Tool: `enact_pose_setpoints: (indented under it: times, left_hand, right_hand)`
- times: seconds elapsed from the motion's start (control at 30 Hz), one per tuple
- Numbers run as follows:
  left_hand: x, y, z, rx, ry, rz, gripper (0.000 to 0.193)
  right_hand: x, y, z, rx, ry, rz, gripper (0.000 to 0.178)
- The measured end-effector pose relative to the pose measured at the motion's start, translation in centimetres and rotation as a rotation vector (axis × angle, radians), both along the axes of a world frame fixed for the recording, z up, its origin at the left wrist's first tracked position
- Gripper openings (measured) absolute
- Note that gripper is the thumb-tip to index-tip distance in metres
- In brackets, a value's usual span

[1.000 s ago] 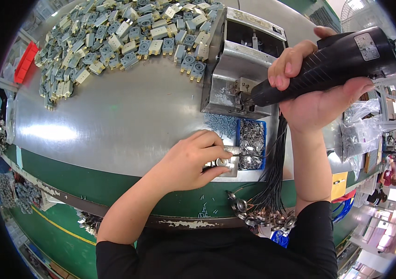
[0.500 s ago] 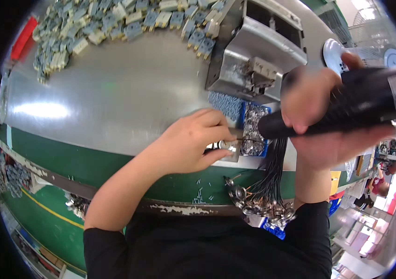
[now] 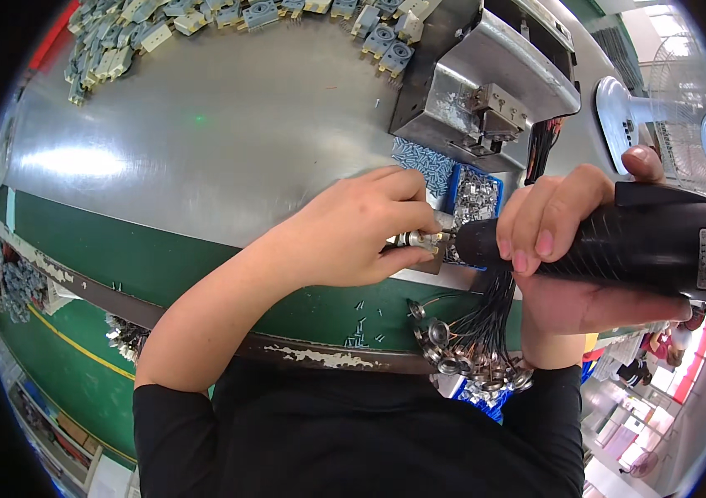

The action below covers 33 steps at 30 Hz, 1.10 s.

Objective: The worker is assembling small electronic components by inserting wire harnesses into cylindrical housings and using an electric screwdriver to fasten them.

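My right hand [image 3: 556, 224] grips a black electric screwdriver [image 3: 660, 249], which lies level with its nose pointing left. The tip meets or nearly meets a small silvery metal part [image 3: 415, 240] with a black band. My left hand [image 3: 374, 220] pinches that part between thumb and fingers, partly hiding it, over a small metal plate [image 3: 433, 262] near the bench edge. Just beyond the fingers lie a heap of small bluish screws [image 3: 423, 162] and a blue tray [image 3: 498, 187] of little metal pieces.
A bent sheet-metal stand [image 3: 452, 70] rises behind the screws. Many grey-and-cream switch-like blocks [image 3: 258, 14] pile at the far left. Black wires with round metal ends [image 3: 452, 349] hang over the green front edge [image 3: 303, 319], near loose screws [image 3: 357, 336]. A fan [image 3: 618, 116] stands far right.
The screwdriver has come down, and its tip is now at the small part in my left hand. My left hand keeps its pinch. The whole view has shifted slightly.
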State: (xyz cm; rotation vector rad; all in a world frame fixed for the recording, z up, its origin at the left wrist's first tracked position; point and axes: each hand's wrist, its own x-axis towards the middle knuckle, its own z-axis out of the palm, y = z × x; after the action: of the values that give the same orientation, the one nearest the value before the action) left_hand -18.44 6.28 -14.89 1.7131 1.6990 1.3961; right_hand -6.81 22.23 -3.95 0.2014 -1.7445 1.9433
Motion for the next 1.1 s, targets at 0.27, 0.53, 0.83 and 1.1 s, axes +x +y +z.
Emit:
enact_pose_setpoints:
  times: [0.27,0.53,0.83,1.1]
  left_hand:
    - [0.1,-0.1,0.0,0.022,-0.013,0.024,0.028]
    - [0.3,-0.1,0.1,0.016,-0.012,0.036,0.028]
    - [0.4,-0.1,0.0,0.026,-0.051,0.043,0.027]
    - [0.5,-0.1,0.1,-0.013,-0.018,0.031,0.023]
  right_hand:
    - [-0.2,-0.9,-0.4,-0.086,0.006,0.01,0.111]
    - [-0.1,-0.3,-1.4,0.066,0.162,0.135,0.093]
    - [0.2,-0.4,-1.7,0.076,0.157,0.141,0.088]
    - [-0.1,0.0,-1.8,0.084,0.166,0.227,0.093]
